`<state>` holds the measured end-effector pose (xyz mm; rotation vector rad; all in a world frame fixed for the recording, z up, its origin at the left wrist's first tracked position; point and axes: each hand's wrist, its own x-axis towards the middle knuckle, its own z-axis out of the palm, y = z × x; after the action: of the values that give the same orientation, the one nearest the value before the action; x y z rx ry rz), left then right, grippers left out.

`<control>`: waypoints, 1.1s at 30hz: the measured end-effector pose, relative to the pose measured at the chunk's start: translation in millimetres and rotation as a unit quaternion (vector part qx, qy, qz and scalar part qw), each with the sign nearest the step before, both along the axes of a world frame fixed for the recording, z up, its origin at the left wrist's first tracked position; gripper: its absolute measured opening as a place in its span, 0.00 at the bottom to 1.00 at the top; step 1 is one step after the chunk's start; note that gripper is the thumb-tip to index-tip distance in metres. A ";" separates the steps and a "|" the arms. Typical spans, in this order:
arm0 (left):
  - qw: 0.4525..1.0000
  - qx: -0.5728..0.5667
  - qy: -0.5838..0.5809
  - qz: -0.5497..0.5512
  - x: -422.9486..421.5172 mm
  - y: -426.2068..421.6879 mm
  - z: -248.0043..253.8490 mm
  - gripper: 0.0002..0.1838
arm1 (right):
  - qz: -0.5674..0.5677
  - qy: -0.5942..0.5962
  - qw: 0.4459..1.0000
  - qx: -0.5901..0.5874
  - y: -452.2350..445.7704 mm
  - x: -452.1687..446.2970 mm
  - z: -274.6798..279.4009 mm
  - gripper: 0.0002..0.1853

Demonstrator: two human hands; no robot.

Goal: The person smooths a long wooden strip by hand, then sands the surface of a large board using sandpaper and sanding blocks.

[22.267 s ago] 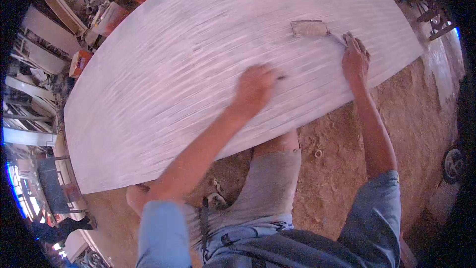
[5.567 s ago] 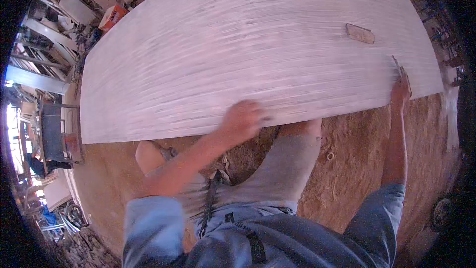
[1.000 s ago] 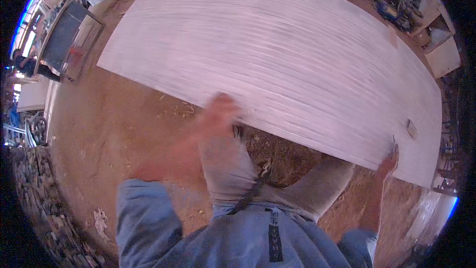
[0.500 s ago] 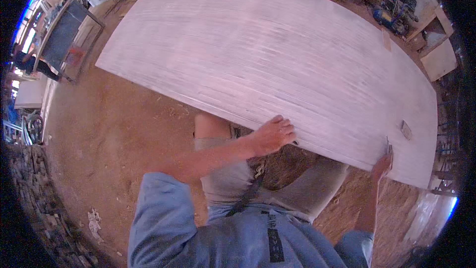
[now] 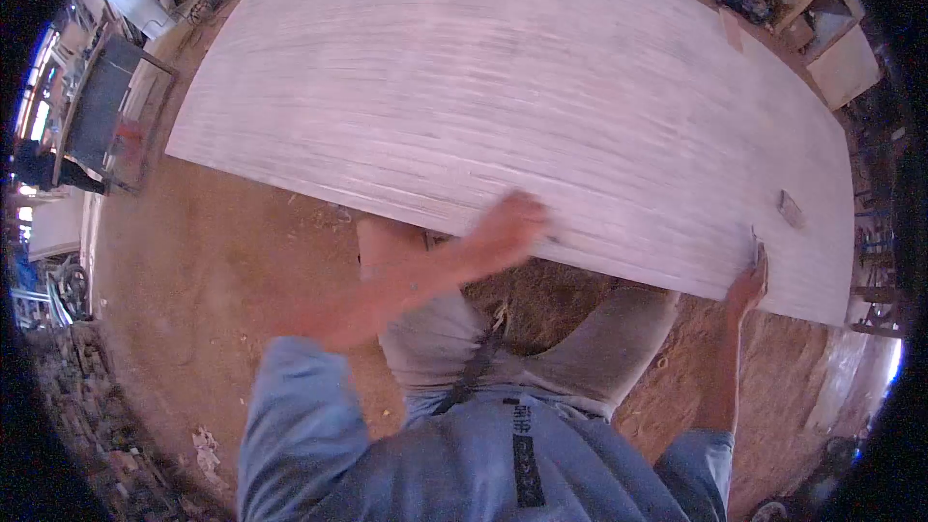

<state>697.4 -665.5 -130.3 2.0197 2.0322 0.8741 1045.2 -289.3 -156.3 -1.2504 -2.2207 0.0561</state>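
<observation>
A large whitish board (image 5: 464, 87) with dark streaks lies across in front of me. My left hand (image 5: 512, 222) is at its near edge, smeared by motion, with fingers curled. A small dark bit shows by its fingers, too blurred to name. At the near right edge, my right hand (image 5: 746, 288) is closed round a thin flat tool like a putty knife (image 5: 756, 244), which points up over the board. Beyond that hand, a small greyish block (image 5: 791, 209) rests on the board.
Brown dirt floor (image 5: 222, 271) lies left of my legs. A dark-topped stand (image 5: 101, 101) and a person's dark-clothed legs (image 5: 72, 174) are at far left. Stacked pieces (image 5: 72, 416) line the lower left. An open wooden box (image 5: 826, 14) stands at far right.
My left hand has moved left along the board's near edge. My right hand keeps its place by the right end. The whole view has shifted, so the board sits higher in it.
</observation>
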 end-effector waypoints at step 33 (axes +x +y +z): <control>0.943 -0.080 0.209 0.246 -171.6 -218.5 -0.5 0.11 | 0.024 0.002 0.999 0.044 -6.3 -4.3 5.3 0.25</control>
<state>525.9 -884.0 -130.8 1.7442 2.8093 0.3247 1040.9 -295.6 -150.9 -1.1498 -2.2245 -0.0204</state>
